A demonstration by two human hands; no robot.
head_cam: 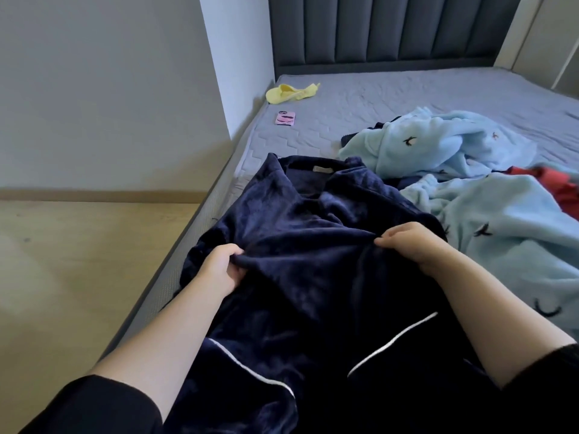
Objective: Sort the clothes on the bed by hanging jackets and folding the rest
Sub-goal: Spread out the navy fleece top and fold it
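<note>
A dark navy plush garment [300, 220] with white piping lies spread over the near left part of the bed [391, 92], its collar and label pointing away from me. My left hand [221, 269] grips a fold of it on the left side. My right hand [410, 242] pinches the same fabric ridge on the right. To the right lie light blue fleece clothes [445, 145] with small dark bird prints, and a red garment [560, 189] shows under them at the right edge.
A yellow garment [291, 93] lies at the bed's far left corner, with a pink phone [285, 118] a little nearer. A dark padded headboard [391, 26] stands behind. A wall corner [219, 73] and wooden floor [78, 261] are to the left of the bed.
</note>
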